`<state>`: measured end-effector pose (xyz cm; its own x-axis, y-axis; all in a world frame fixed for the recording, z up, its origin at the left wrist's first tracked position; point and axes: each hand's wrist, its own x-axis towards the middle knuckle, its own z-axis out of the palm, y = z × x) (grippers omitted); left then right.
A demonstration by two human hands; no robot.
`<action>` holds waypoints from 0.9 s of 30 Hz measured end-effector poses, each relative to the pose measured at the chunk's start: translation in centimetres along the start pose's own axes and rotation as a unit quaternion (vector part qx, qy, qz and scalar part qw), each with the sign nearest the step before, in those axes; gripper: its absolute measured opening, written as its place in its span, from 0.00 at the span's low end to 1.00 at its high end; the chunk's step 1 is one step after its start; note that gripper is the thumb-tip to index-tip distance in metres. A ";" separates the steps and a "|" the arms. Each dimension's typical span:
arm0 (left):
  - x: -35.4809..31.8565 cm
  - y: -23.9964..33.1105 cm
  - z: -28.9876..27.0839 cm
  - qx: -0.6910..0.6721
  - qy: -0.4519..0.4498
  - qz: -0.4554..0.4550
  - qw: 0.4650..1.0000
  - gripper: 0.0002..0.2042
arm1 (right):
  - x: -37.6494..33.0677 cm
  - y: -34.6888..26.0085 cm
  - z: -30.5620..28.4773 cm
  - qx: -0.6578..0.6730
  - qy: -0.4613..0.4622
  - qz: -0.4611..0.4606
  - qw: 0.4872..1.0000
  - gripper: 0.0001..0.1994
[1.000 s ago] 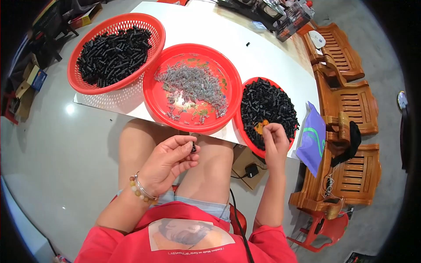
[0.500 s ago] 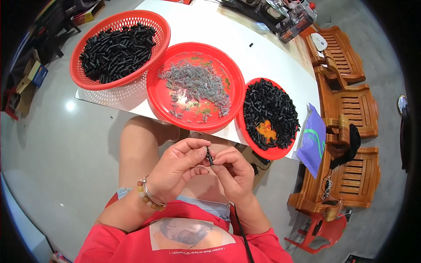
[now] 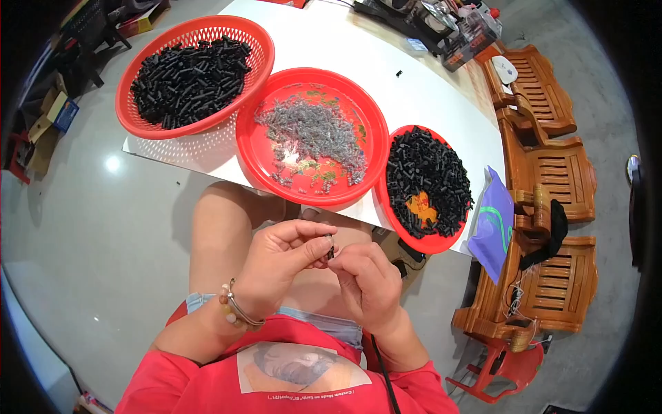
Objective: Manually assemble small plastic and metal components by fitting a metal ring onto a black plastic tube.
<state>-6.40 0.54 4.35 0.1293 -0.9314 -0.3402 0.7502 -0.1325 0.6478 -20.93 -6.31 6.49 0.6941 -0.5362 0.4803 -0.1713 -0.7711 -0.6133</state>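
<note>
1. Left hand (image 3: 279, 265) at frame centre, just below the table edge, over the lap; thumb and forefinger pinched on a small black part (image 3: 329, 247).
2. Right hand (image 3: 369, 283) right beside it, touching the left at the fingertips; fingers curled inward, tips pressed together on the same part from the right.
3. Black part at frame centre, held between both hands, mostly hidden by fingertips; shape hard to tell.
4. Beaded bracelet (image 3: 238, 310) on left wrist, lower centre-left.
5. White table (image 3: 427, 90) across upper half of frame.
6. Red basket (image 3: 141, 131) upper left, perforated wall, heaped with black tubes (image 3: 189, 79).
7. Red tray (image 3: 307, 193) upper centre, touching or just overlapping the basket edge; grey small pieces (image 3: 310, 131) scattered in it, thickest in the middle.
8. Smaller red tray (image 3: 414, 238) centre right, hanging partly over the table edge, just beside the middle tray; full of black pieces (image 3: 427, 172), orange patch (image 3: 422, 205) showing through near its lower side.
9. Purple bag (image 3: 493, 224) right of the small tray, at the table corner.
10. Wooden chairs (image 3: 545, 165) along right side of frame; red plastic stool (image 3: 500, 369) lower right.
11. Red shirt (image 3: 207, 386) along bottom edge, bare knees above it under the table edge.
12. Clutter of boxes on floor, far upper left, too blurred to name.
</note>
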 end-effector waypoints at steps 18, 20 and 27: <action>0.2 1.3 -1.0 -0.059 -0.110 -0.037 0.991 0.25 | 1.2 -0.3 -1.3 0.028 -0.028 0.076 0.996 0.24; 0.0 1.1 -1.0 -0.063 -0.118 -0.043 0.990 0.26 | 1.9 0.0 -1.2 0.008 -0.041 0.012 0.999 0.23; 0.0 2.1 -1.1 -0.021 -0.134 -0.091 0.987 0.25 | 2.2 -0.2 -1.3 -0.052 -0.080 -0.021 0.995 0.19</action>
<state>-4.12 0.61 5.00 -0.1816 -0.9505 -0.2522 0.7723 -0.2967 0.5618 -20.23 -7.79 8.50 0.8038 -0.4472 0.3924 -0.2052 -0.8275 -0.5227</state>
